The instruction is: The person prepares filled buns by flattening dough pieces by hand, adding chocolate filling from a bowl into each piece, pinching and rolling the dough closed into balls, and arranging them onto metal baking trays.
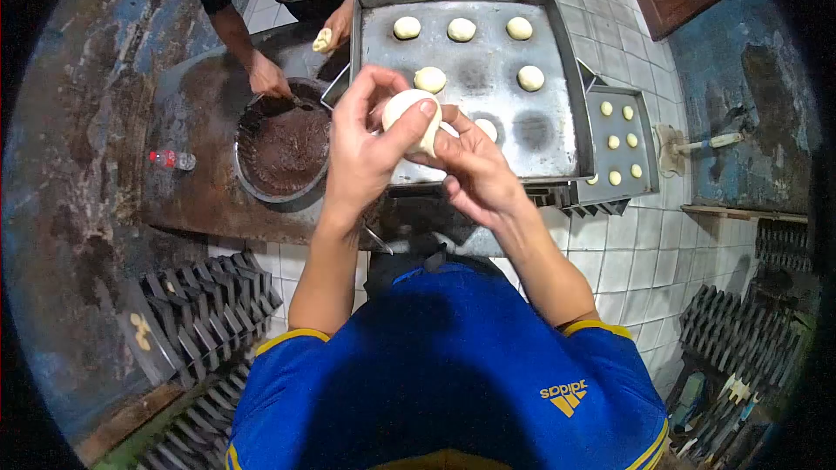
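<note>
Between my two hands is a pale ball of dough (pixel 402 107), held above the near left part of a metal baking tray (pixel 475 109). My left hand (pixel 366 144) wraps round it, with the thumb pressed on its front. The fingers of my right hand (pixel 479 165) pinch its lower right side. On the tray sit several round dough balls, among them one at the back left (pixel 407 28) and one at the right (pixel 530 78). Another dough ball (pixel 486 130) is partly hidden behind my right hand.
Left of the tray stands a round bowl of brown filling (pixel 283 152); a co-worker's hand (pixel 270 78) reaches into it, while the other holds dough (pixel 323 40). A small bottle (pixel 183 160) lies on the table. A second tray (pixel 623 157) with dough balls is at the right; stacked trays (pixel 205 313) stand lower left.
</note>
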The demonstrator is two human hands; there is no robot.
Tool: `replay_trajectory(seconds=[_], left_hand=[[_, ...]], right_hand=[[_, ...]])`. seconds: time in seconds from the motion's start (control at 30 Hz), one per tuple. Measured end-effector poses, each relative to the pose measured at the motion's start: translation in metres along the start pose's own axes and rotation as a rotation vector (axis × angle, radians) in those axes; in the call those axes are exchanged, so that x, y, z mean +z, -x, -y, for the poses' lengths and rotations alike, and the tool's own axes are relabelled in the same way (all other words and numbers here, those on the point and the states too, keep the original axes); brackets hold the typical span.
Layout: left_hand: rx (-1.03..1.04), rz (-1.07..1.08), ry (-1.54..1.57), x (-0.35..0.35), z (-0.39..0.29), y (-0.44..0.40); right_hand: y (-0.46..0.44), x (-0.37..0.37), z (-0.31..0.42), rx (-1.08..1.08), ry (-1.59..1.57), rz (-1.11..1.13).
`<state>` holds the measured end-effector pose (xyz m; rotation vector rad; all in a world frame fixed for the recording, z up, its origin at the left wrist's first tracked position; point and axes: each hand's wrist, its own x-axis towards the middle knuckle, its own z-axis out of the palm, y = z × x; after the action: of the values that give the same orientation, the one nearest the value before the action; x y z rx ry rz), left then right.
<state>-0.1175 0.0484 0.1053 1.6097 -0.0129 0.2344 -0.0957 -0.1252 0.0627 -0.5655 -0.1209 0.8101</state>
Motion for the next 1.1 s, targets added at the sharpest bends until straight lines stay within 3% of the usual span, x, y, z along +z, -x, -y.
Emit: replay_trajectory(seconds=[0.03,0.1,0.2,0.3,0.43,0.5,0.57,0.63,0.67,0.7,0.73,0.8,0.9,0.97,1.03,1.1], left_hand=[[0.072,-0.007,0.047,0.009,-0.008,-0.005],[-0.021,0.072,0.437,0.032,-0.027,-0.005],[0.087,0.253,0.426,0.055,-0.028,-0.006],[0.051,0.234,0.574,0.076,-0.034,-0.003],[0.158,0.211,0.501,0.078,-0.043,-0.009],[0.255,0.216,0.442,0.07,-0.048,-0.01],[0.423,0.2,0.475,0.065,-0.05,-0.013],[0.44,0.283,0.455,0.079,-0.051,-0.003],[0.408,0.311,0.445,0.083,-0.059,0.001],[0.386,0.332,0.497,0.089,-0.059,0.003],[0.404,0.324,0.413,0.087,-0.063,0.006],[0.487,0.317,0.351,0.081,-0.061,0.003],[0.447,0.255,0.482,0.066,-0.073,0.0],[0.5,0.273,0.396,0.076,-0.066,0.005],[0.505,0.304,0.396,0.082,-0.061,0.006],[0.499,0.318,0.386,0.073,-0.048,0.002]], right_hand=[[0.001,0.01,-0.003,-0.056,-0.087,0.014],[0.002,0.01,-0.011,-0.255,0.023,0.056],[-0.004,0.004,-0.021,-0.726,0.386,-0.274],[0.001,0.005,-0.012,-0.976,0.42,-0.329],[0.013,0.013,0.007,-0.938,0.417,-0.387],[0.032,0.025,0.032,-0.64,0.556,-0.119],[0.044,0.022,0.043,-0.56,0.796,0.042],[0.038,0.023,0.033,-0.874,0.901,-0.223],[0.034,0.024,0.024,-0.969,0.789,-0.276],[0.03,0.027,0.017,-1.055,0.673,-0.325],[0.027,0.028,0.019,-0.996,0.849,-0.396],[0.036,0.042,0.031,-1.007,0.85,-0.197],[0.054,0.036,0.059,-0.519,0.816,0.191],[0.054,0.024,0.053,-0.871,1.31,-0.03],[0.048,0.026,0.038,-0.871,1.024,-0.072],[0.047,0.031,0.029,-1.07,1.289,-0.34]])
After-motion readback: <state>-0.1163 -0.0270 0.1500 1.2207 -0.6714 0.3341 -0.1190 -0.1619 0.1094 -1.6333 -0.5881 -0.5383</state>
